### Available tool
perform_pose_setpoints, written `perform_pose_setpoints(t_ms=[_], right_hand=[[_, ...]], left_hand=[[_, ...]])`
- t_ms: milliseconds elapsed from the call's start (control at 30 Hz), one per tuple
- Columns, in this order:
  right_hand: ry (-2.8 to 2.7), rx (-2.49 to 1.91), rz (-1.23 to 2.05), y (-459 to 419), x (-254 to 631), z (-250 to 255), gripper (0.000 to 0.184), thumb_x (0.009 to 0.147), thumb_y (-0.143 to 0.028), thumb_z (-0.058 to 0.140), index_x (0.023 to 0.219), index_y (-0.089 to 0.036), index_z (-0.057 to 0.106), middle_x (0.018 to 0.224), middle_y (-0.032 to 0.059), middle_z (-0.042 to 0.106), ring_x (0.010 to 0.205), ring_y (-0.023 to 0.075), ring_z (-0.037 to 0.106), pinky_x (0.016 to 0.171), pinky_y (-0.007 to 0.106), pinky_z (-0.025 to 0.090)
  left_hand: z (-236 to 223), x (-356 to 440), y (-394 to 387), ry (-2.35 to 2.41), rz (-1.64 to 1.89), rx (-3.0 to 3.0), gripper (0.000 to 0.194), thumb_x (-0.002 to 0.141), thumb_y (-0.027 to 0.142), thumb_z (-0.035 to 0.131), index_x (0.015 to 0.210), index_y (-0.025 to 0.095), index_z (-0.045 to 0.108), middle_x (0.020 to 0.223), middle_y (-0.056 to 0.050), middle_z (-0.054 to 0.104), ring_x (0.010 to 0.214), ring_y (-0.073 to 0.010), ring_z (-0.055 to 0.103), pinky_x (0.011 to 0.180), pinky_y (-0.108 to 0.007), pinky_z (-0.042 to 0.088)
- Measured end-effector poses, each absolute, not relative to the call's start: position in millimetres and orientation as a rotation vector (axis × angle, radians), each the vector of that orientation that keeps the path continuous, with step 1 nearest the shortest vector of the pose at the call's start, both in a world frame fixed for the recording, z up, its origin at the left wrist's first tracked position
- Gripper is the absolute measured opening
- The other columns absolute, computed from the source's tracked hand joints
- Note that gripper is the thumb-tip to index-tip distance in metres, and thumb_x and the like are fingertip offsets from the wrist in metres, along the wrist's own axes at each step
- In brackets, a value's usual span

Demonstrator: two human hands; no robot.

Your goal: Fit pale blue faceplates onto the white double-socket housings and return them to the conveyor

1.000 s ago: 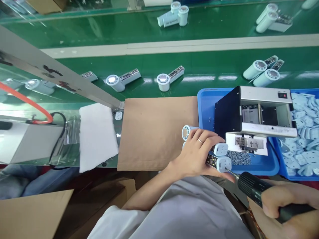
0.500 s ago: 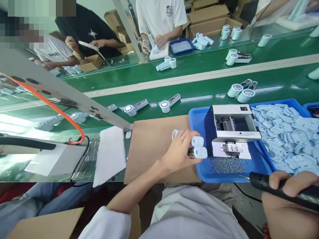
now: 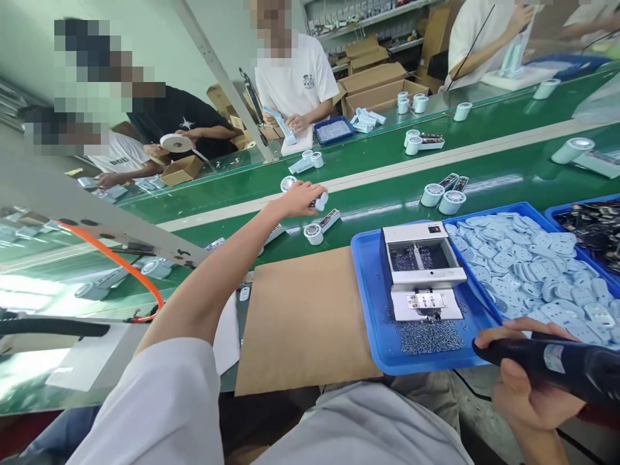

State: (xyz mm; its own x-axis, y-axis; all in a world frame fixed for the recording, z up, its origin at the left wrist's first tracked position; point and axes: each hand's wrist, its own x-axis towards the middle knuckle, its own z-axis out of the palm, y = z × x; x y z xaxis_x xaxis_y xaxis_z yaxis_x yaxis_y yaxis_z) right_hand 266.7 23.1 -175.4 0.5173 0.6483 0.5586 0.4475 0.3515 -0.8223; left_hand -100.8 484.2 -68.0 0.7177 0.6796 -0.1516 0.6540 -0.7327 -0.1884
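Observation:
My left hand (image 3: 301,197) is stretched out over the green conveyor belt, its fingers wrapped round a light-blue handheld fan body (image 3: 321,201). A pale end shows past the fingertips, and a round head (image 3: 289,184) shows behind the hand. Whether the grip holds one body or two, I cannot tell. Just in front of that hand, another fan body (image 3: 314,234) with its inner parts exposed lies on the belt. My right hand (image 3: 526,381) is closed round a black electric screwdriver (image 3: 552,361) at the right, near the tray's front corner; its tip is hidden.
A screw feeder (image 3: 423,278) stands in a blue tray (image 3: 361,278) with loose screws (image 3: 429,337). Right of it, another tray holds light-blue plates (image 3: 527,258). Brown cardboard (image 3: 300,323) lies before me. A metal post (image 3: 111,213) rises at left. Co-workers sit across the belt (image 3: 378,194).
My left hand has moved from above the cardboard, beside the screw feeder, forward and left over the belt with the fan body. My right hand keeps the screwdriver, now turned differently. The view has shifted.

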Motion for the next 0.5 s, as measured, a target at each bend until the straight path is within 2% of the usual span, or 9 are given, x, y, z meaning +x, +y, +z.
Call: perform_pose_setpoints(t_ms=[67, 133, 267, 400, 500], right_hand=[[-1.04, -1.253, 0.129, 21, 262, -176, 0.07, 0.105, -0.053, 0.085, 0.171, -0.062, 0.065, 0.113, 0.0101, 0.067, 0.071, 0.0365, 0.068, 0.085, 0.075, 0.055], [-1.004, -1.26, 0.111, 20, 259, -175, 0.069, 0.106, -0.053, 0.084, 0.171, -0.063, 0.065, 0.111, 0.0105, 0.065, 0.07, 0.0355, 0.067, 0.078, 0.074, 0.055], [-0.968, -1.289, 0.091, 17, 257, -173, 0.07, 0.103, -0.051, 0.086, 0.169, -0.064, 0.067, 0.108, 0.0107, 0.066, 0.074, 0.0373, 0.067, 0.074, 0.075, 0.056], [-0.925, -1.269, 0.075, 17, 252, -173, 0.069, 0.1, -0.048, 0.087, 0.165, -0.066, 0.071, 0.108, 0.0102, 0.066, 0.076, 0.0379, 0.065, 0.073, 0.074, 0.052], [-0.903, -1.254, 0.132, 22, 243, -172, 0.067, 0.1, -0.048, 0.089, 0.163, -0.065, 0.073, 0.106, 0.0085, 0.066, 0.073, 0.0355, 0.065, 0.067, 0.07, 0.055]], left_hand=[[-80, -117, 502, -1.02, 0.448, -2.803, 0.074, 0.086, 0.034, 0.089, 0.155, 0.018, 0.067, 0.157, -0.022, 0.078, 0.139, -0.0424, 0.069, 0.122, -0.047, 0.046], [-93, -131, 515, -0.939, 0.545, -2.806, 0.074, 0.08, 0.032, 0.092, 0.15, 0.019, 0.07, 0.156, -0.022, 0.079, 0.141, -0.0413, 0.069, 0.123, -0.046, 0.044], [-118, -149, 533, -0.787, 0.649, -2.813, 0.081, 0.071, 0.029, 0.099, 0.147, 0.022, 0.072, 0.159, -0.022, 0.078, 0.148, -0.0427, 0.065, 0.132, -0.047, 0.037], [-143, -154, 540, -0.65, 0.675, -2.843, 0.09, 0.068, 0.033, 0.102, 0.152, 0.023, 0.069, 0.161, -0.023, 0.075, 0.152, -0.0436, 0.064, 0.136, -0.048, 0.035], [-158, -152, 542, -0.563, 0.683, -2.872, 0.092, 0.069, 0.032, 0.1, 0.155, 0.023, 0.067, 0.162, -0.022, 0.074, 0.151, -0.0422, 0.067, 0.135, -0.046, 0.038]])
